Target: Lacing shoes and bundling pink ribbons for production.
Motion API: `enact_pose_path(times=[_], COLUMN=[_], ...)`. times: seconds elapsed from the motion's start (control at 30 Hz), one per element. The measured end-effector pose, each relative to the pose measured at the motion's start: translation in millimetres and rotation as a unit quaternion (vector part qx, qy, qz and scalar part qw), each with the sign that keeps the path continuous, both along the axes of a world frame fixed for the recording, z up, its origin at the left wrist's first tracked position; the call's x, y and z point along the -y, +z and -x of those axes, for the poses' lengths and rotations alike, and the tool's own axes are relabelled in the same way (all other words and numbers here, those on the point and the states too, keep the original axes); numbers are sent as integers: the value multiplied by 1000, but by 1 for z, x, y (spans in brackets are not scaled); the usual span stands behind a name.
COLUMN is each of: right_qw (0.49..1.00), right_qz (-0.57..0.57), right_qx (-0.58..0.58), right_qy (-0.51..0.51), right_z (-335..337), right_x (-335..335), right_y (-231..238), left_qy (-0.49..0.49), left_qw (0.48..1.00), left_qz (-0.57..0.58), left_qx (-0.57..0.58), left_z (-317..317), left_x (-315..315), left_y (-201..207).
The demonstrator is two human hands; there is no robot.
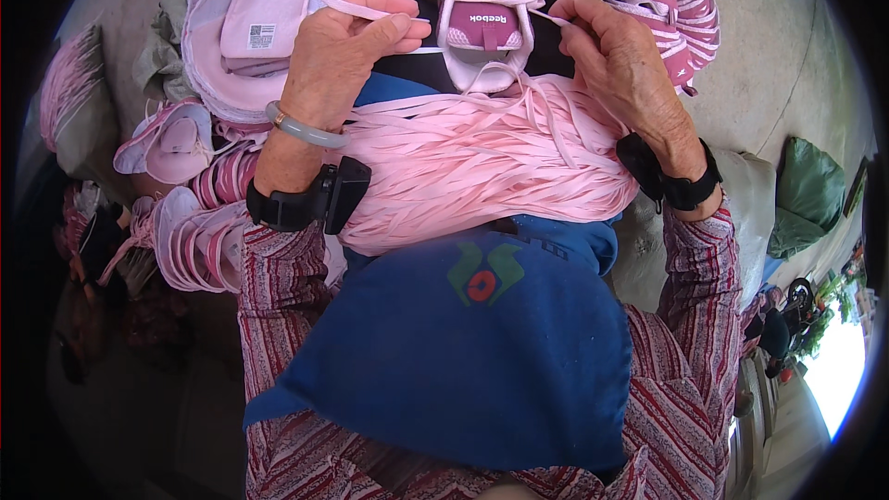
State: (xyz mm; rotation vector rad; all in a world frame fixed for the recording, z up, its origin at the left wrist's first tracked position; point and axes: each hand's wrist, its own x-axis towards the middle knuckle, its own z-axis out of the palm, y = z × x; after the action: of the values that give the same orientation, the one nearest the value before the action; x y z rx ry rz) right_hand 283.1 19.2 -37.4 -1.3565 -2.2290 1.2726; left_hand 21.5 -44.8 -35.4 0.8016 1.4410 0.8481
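Note:
A maroon and pale pink shoe upper (pixel 484 26) lies in front of me at the top middle, its tongue toward me. Pink lace runs in crossing rows up its front. With thumb and fingers my left hand (pixel 356 42) pinches one length of the shoelace (pixel 344 6), which loops out left of the upper. On the other side my right hand (pixel 611 51) grips the lace's other length between bent fingers, pulled out to the right. Below both hands, a thick bundle of loose pink laces (pixel 482 162) rests across my lap on a blue apron (pixel 463 343).
Stacked pale pink shoe pieces (pixel 264 28) stand at the upper left, with more uppers (pixel 199 236) below them. Laced maroon uppers (pixel 681 18) are piled at the upper right. Farther right on the concrete floor sits a green sack (pixel 806 194); a lace-topped sack (pixel 79 111) stands far left.

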Motion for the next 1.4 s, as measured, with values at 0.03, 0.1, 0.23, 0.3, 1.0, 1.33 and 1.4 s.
enact_pose_path(times=[0.03,0.1,0.23,0.3,1.0,1.33,1.4], right_qw=[999,997,996,995,991,985,982], right_qz=[-39,-75,-89,-89,-119,-130,-148], right_qx=[7,-11,-14,-28,-39,-29,-27], right_qy=[20,22,22,28,45,108,113], right_z=[0,-1,-4,-5,7,10,15], right_x=[0,-1,-6,-7,-12,-15,-14], right_y=[-1,-3,-7,-9,-9,-10,-11], left_qy=[-3,0,17,17,52,17,30], left_qw=[1000,1000,1000,1000,997,998,996], left_qz=[9,19,-3,5,22,49,58], left_qx=[1,-1,0,-13,-54,-32,-56], left_z=[0,-1,-6,-8,-11,-2,-4], left_x=[0,-2,-6,-8,-17,-22,-22], left_y=[0,-2,-5,-5,-4,0,2])
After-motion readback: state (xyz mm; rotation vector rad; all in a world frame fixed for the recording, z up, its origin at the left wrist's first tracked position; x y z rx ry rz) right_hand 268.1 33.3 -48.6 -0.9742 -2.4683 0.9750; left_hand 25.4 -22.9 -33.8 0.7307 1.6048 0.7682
